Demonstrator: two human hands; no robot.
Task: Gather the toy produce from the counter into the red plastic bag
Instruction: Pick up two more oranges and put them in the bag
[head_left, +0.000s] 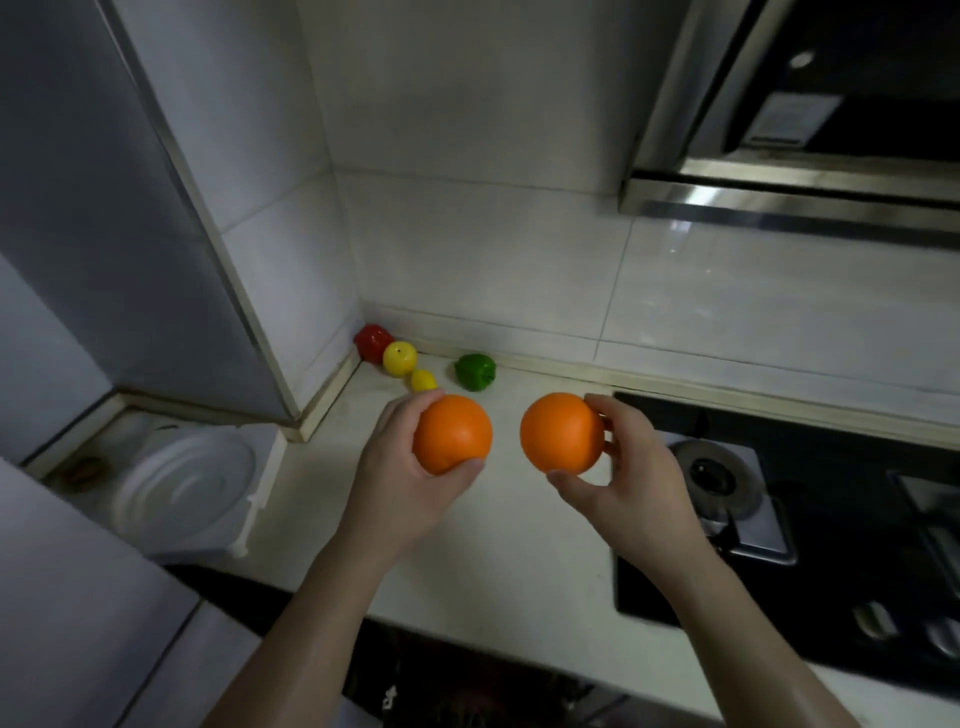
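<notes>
Two bare forearms reach from the bottom edge over a pale stone counter (493, 561), each hand wrapped round a round, smooth orange toy fruit, apparently clear of the surface. A black glass gas hob (810, 530) fills the counter's right side. The left hand (402, 478) cups the left toy orange (453, 434) from behind, with the thumb under it. The right hand (631, 483) grips the right toy orange (561, 432) between thumb and curled fingers. The two oranges hang side by side, just apart.

Beyond them, along the tiled back wall, four pieces are not yet gathered. A glossy green toy pepper (474, 371) stands alone. Tucked into the far left corner is a red toy pepper (370, 340), with a round yellow toy fruit (400, 358) touching it and a small yellow toy lemon (423, 380) just in front. That cluster lies ahead and left of both hands, nearer the left one.

The red plastic bag cannot be made out. With both hands full, the oranges likely go into it first.
</notes>
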